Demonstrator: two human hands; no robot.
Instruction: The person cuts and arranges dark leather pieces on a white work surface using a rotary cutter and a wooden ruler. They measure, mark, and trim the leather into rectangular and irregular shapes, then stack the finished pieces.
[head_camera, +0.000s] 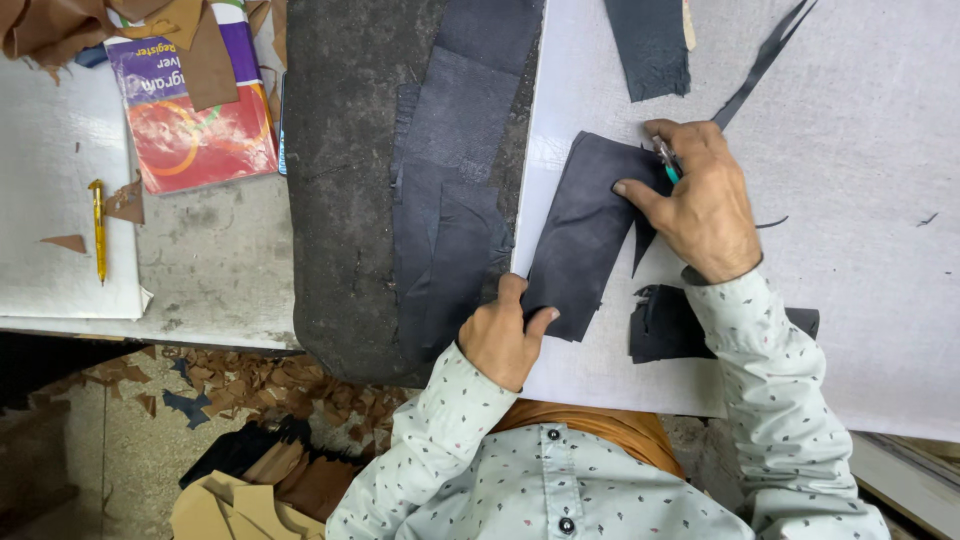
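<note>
- Far left of the counter (215, 260): a yellow pen (97, 225) is lying on a white board (45, 180), with a colourful printed booklet (190, 110) and some brown scraps just beside it. None of that is getting touched.
- Middle: a stack of dark cut pieces (450, 180) is sitting on a rough dark slab (335, 200), so some of the cutting looks already done.
- The left hand (500, 335) is pressing down flat on the near corner of the dark leather piece (580, 235), thumb and fingers spread over its edge, pinning it to the white cutting sheet (860, 250).
- The right hand (700, 200) is curling around a small teal-handled knife (666, 160), pinching it at the piece's far right edge. Looks like a trimming cut is underway there and not finished.
- Offcuts: a thin strip (765, 60) is trailing away up top, and a dark scrap (665, 325) is lying near the right sleeve.
- Room-wise, the white sheet is wide open to the right; the left edge of it is crowding right against the slab.
</note>
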